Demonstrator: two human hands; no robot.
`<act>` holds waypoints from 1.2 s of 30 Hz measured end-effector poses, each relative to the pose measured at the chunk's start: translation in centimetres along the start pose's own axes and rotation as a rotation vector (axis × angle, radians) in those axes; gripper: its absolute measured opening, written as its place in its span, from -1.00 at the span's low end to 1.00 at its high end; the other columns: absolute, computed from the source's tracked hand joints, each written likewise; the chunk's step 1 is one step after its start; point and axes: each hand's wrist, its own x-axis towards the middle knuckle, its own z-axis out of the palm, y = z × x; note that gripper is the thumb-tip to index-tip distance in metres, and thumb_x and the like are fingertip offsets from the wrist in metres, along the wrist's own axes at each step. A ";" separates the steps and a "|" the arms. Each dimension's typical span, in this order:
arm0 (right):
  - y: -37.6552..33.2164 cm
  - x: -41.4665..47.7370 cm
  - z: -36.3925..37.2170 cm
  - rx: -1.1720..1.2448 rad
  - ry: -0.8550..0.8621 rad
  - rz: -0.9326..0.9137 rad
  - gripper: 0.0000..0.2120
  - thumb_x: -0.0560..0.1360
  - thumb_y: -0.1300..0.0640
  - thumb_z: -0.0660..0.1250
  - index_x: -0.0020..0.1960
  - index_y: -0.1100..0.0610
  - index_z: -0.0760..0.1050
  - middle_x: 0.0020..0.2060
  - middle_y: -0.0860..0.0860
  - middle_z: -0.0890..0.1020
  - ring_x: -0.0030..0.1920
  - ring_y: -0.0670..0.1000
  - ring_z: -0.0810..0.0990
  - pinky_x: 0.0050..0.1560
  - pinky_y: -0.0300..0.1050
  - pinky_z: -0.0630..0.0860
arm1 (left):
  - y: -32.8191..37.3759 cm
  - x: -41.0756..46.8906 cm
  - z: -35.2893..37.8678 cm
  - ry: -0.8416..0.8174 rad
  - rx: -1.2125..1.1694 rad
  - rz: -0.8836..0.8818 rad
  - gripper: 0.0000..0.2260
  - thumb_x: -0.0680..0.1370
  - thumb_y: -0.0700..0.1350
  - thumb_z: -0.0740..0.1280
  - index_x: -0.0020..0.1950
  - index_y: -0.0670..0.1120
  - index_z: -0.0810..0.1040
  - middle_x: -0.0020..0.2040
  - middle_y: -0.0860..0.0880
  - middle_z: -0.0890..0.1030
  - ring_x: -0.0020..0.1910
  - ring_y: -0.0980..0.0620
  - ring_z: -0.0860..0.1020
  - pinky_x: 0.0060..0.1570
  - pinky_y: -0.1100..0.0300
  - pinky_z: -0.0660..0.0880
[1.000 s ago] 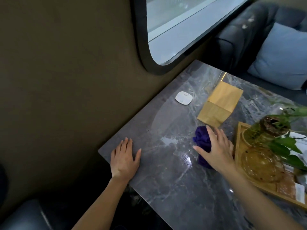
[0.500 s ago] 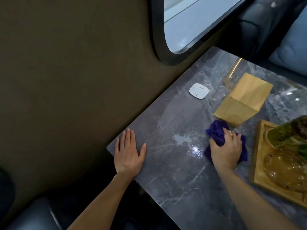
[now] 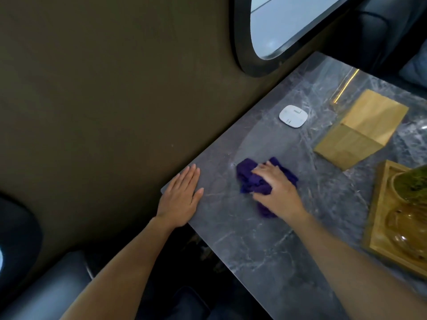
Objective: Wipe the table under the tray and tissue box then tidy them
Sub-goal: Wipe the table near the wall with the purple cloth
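Nearest the camera, two bare forearms reach up from the lower edge of the view over a dark seat and onto a grey marble-patterned table. The left hand lies flat and released on the table's near-left corner, palm down, fingers straight and close together, holding nothing. Its fingertips point toward the olive-brown wall that runs along the table's left edge.

To the right of it, well apart, the right hand presses down on a crumpled purple cloth, fingers spread and curled over the bunched fabric, grasping it against the table surface. The cloth spills out to the left of the fingers and a strip of it shows below the palm.

At the right edge, the wooden tray sits on the table, cut off by the frame. It carries amber glassware and a mossy green plant in a glass vessel; the details are blurred.

Farther back, the wooden tissue box stands on the table just beyond the tray's far corner, a pale block with one corner turned toward the viewer. To its left, apart from it, a small white rounded-square device lies flat on the table. Beyond these, a dark-framed window with a rounded corner is set in the wall above the table's far end.
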 end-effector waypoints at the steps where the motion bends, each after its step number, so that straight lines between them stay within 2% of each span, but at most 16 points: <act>1: -0.7 -0.6 0.7 0.005 -0.056 -0.054 -0.49 0.23 0.19 0.48 0.17 0.19 0.52 0.22 0.16 0.54 0.36 0.13 0.36 0.42 -0.28 0.03 | -0.1 0.1 -0.1 -0.019 -0.016 0.005 -0.50 0.62 0.07 -0.13 0.52 -0.07 -0.13 0.57 0.00 -0.08 0.54 0.11 -0.14 0.47 0.19 -0.22; 6: -5.0 -5.7 5.7 0.074 -0.227 -0.273 -0.57 0.18 0.06 0.34 0.04 0.11 0.58 0.08 0.05 0.64 0.24 -0.02 0.45 0.37 -0.28 0.20 | -0.7 0.6 -1.3 -0.117 -0.164 0.011 -0.54 0.64 -0.11 -0.06 0.52 -0.05 -0.12 0.57 0.01 -0.10 0.53 0.12 -0.14 0.47 0.21 -0.23; 9: -7.4 -8.5 7.7 0.182 -0.334 -0.301 -0.62 0.19 0.14 0.38 0.01 0.12 0.59 0.04 0.04 0.67 0.19 -0.07 0.49 0.30 -0.31 0.30 | -0.8 0.6 -1.1 -0.124 -0.154 0.035 -0.54 0.64 -0.13 -0.06 0.52 -0.07 -0.13 0.57 -0.02 -0.11 0.54 0.08 -0.14 0.48 0.19 -0.22; 11: -8.5 -9.3 7.7 0.353 -0.399 -0.200 -0.57 0.16 0.26 0.44 0.04 0.12 0.60 0.05 0.05 0.66 0.12 -0.13 0.52 0.22 -0.45 0.31 | -0.8 0.7 -1.1 -0.132 -0.150 0.032 -0.54 0.64 -0.12 -0.07 0.52 -0.06 -0.14 0.57 -0.01 -0.12 0.54 0.08 -0.15 0.48 0.18 -0.22; 14: -9.0 -7.9 5.2 0.646 -0.422 0.082 -0.53 0.14 0.34 0.41 -0.04 -0.08 0.61 -0.10 -0.08 0.67 -0.08 -0.21 0.59 0.00 -0.42 0.45 | -0.8 0.9 -1.3 -0.156 -0.169 0.013 -0.54 0.64 -0.12 -0.06 0.52 -0.04 -0.15 0.57 0.01 -0.13 0.53 0.11 -0.17 0.47 0.19 -0.23; 16: -7.5 -5.6 2.0 0.638 -0.311 0.115 -0.52 0.14 0.36 0.39 -0.06 -0.08 0.59 -0.19 -0.14 0.67 -0.16 -0.25 0.59 -0.07 -0.44 0.47 | -0.7 1.0 -1.4 -0.160 -0.186 0.002 -0.54 0.64 -0.11 -0.05 0.52 -0.02 -0.14 0.57 0.02 -0.12 0.53 0.12 -0.16 0.48 0.17 -0.22; 17: -6.6 -4.4 0.1 0.562 -0.251 0.096 -0.53 0.14 0.34 0.39 -0.02 -0.04 0.58 -0.16 -0.10 0.66 -0.14 -0.23 0.59 -0.05 -0.46 0.46 | -0.7 1.0 -1.3 -0.154 -0.187 -0.001 -0.53 0.64 -0.11 -0.05 0.52 -0.02 -0.13 0.57 0.03 -0.11 0.53 0.12 -0.16 0.48 0.17 -0.21; 20: -3.1 -1.0 -5.0 0.169 -0.103 0.003 -0.49 0.17 0.25 0.44 0.13 0.10 0.55 0.06 0.08 0.62 0.09 -0.04 0.56 0.12 -0.49 0.32 | -0.9 0.9 -1.0 -0.108 -0.167 0.011 -0.54 0.64 -0.09 -0.06 0.52 -0.02 -0.12 0.57 0.04 -0.10 0.53 0.14 -0.15 0.49 0.17 -0.20; 22: -0.1 0.6 -7.1 -0.076 -0.037 0.013 -0.47 0.23 0.14 0.50 0.19 0.15 0.52 0.19 0.16 0.55 0.23 0.14 0.49 0.30 -0.27 0.26 | -1.0 0.8 -0.7 -0.096 -0.152 0.018 -0.54 0.64 -0.08 -0.07 0.52 -0.02 -0.13 0.57 0.04 -0.11 0.53 0.14 -0.15 0.48 0.20 -0.22; 24: 2.0 1.4 -8.2 -0.262 -0.008 0.133 -0.38 0.25 -0.05 0.51 0.26 0.06 0.46 0.35 0.17 0.39 0.38 0.17 0.30 0.42 0.03 0.13 | -1.1 0.9 -0.6 -0.094 -0.138 0.018 -0.54 0.64 -0.08 -0.08 0.52 -0.02 -0.14 0.57 0.05 -0.12 0.53 0.15 -0.16 0.46 0.21 -0.23; 26: 3.5 1.3 -8.1 -0.314 -0.008 0.187 -0.37 0.29 -0.07 0.50 0.31 -0.02 0.41 0.44 0.16 0.24 0.45 0.17 0.14 0.44 0.09 0.02 | -1.2 1.0 -0.6 -0.097 -0.130 0.018 -0.54 0.64 -0.07 -0.08 0.52 -0.02 -0.15 0.57 0.05 -0.13 0.53 0.15 -0.17 0.46 0.21 -0.24; 27: 3.9 1.0 -7.6 -0.311 -0.007 0.186 -0.39 0.30 -0.05 0.49 0.31 -0.04 0.41 0.45 0.16 0.23 0.46 0.18 0.12 0.45 0.11 0.02 | -1.1 0.9 -0.6 -0.097 -0.128 0.020 -0.54 0.64 -0.07 -0.09 0.52 -0.02 -0.15 0.57 0.05 -0.13 0.52 0.15 -0.17 0.46 0.21 -0.25; 30: 4.8 0.6 -5.0 -0.267 0.161 0.180 -0.47 0.30 -0.06 0.48 0.23 0.06 0.50 0.37 0.22 0.37 0.42 0.27 0.21 0.43 0.23 0.12 | -0.9 0.7 -0.5 -0.084 -0.093 0.019 -0.53 0.64 -0.04 -0.10 0.52 -0.03 -0.17 0.57 0.04 -0.15 0.53 0.15 -0.18 0.43 0.22 -0.27; 32: 4.8 1.0 -3.4 -0.252 0.298 0.217 -0.51 0.30 -0.10 0.38 0.13 0.15 0.56 0.27 0.23 0.48 0.35 0.31 0.31 0.40 0.26 0.17 | -0.6 0.5 -0.2 -0.050 -0.044 0.014 -0.52 0.63 0.01 -0.10 0.51 -0.04 -0.18 0.57 0.03 -0.14 0.53 0.13 -0.18 0.42 0.21 -0.28; 34: 4.3 0.9 -2.0 -0.236 0.374 0.252 -0.55 0.32 -0.10 0.33 0.06 0.20 0.57 0.19 0.25 0.55 0.28 0.34 0.40 0.34 0.28 0.27 | -0.6 0.5 0.2 -0.021 0.008 0.029 -0.51 0.63 0.05 -0.13 0.51 -0.06 -0.18 0.57 0.01 -0.13 0.53 0.11 -0.17 0.42 0.20 -0.27; 36: 3.2 0.1 -0.4 -0.225 0.425 0.184 -0.58 0.33 -0.08 0.32 -0.01 0.22 0.59 0.08 0.26 0.61 0.17 0.35 0.50 0.24 0.27 0.39 | -0.9 0.4 0.6 0.010 0.058 0.041 -0.49 0.60 0.09 -0.20 0.51 -0.07 -0.17 0.57 -0.01 -0.11 0.54 0.09 -0.15 0.43 0.18 -0.25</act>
